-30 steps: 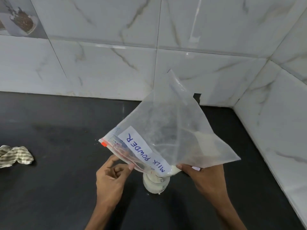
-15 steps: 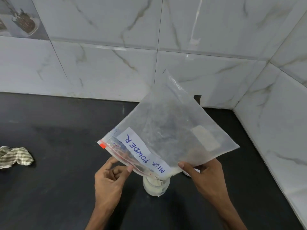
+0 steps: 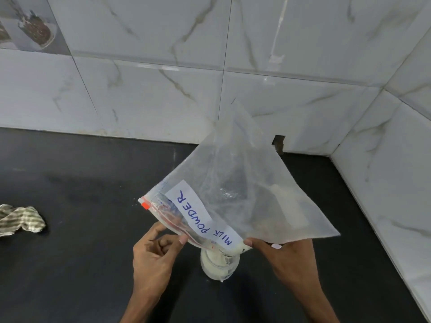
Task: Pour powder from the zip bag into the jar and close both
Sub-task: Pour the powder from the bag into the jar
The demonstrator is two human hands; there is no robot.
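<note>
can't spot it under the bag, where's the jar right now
The jar stands on the black counter at lower centre, between both hands, directly under the tipped zip bag's mouth.

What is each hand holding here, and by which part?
Both hold the zip bag, tipped mouth-down over the jar. The left hand pinches the zip edge; the right hand grips the lower corner by the mouth.

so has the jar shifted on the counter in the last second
No. The jar sits in the same spot on the dark counter, in the same relation to the striped cloth.
</note>
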